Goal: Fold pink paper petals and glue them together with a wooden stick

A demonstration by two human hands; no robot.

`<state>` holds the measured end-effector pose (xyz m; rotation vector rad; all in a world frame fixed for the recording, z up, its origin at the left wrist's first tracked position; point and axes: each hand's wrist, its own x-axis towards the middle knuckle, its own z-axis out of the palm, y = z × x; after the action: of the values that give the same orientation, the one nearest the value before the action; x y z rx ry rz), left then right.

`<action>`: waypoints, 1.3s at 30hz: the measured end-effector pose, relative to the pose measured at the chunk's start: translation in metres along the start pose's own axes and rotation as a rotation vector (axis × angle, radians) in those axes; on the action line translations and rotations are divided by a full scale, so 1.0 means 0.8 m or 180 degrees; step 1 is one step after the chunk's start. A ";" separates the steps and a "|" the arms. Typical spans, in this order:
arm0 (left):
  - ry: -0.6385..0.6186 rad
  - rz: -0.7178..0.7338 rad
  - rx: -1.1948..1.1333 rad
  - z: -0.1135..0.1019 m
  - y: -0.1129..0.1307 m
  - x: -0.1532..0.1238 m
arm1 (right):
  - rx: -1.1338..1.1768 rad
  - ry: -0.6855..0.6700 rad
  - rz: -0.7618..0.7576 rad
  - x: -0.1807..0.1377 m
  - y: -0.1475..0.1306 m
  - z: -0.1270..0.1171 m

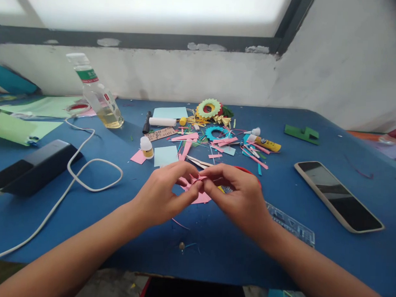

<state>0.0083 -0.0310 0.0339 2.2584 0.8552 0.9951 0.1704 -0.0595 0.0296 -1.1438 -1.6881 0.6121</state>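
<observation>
My left hand [164, 193] and my right hand [238, 193] meet over the middle of the blue table [123, 241]. Both pinch the same small folded piece of pink paper [196, 187], fingertips pressed together on it. More pink paper lies just under the hands. A red object [249, 171] peeks out behind my right hand, mostly hidden. A clear ruler [291, 223] lies by my right wrist.
Paper strips and scraps, folded paper rings [208, 109], glue bottles [146, 146] and a marker [147, 121] lie beyond the hands. A phone [337, 196] rests at right, a plastic bottle [97, 95], a power bank [31, 165] and a white cable [86, 179] at left.
</observation>
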 end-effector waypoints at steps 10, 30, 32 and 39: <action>0.0635 0.0025 -0.0099 0.000 0.006 0.000 | 0.0351 -0.0075 -0.0172 -0.007 -0.010 0.008; 0.0765 0.0089 -0.1068 -0.005 0.009 0.002 | 0.1265 -0.0183 0.0208 -0.006 -0.011 -0.001; 0.0742 0.0112 -0.1105 -0.005 0.009 0.002 | 0.1277 -0.0169 0.0235 -0.005 -0.011 -0.001; 0.0541 -0.0159 -0.1328 -0.006 0.007 -0.001 | 0.1999 -0.0329 0.0680 0.006 -0.010 -0.002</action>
<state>0.0062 -0.0342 0.0400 1.8135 0.6915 1.2275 0.1684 -0.0589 0.0389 -0.8413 -1.3128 1.2491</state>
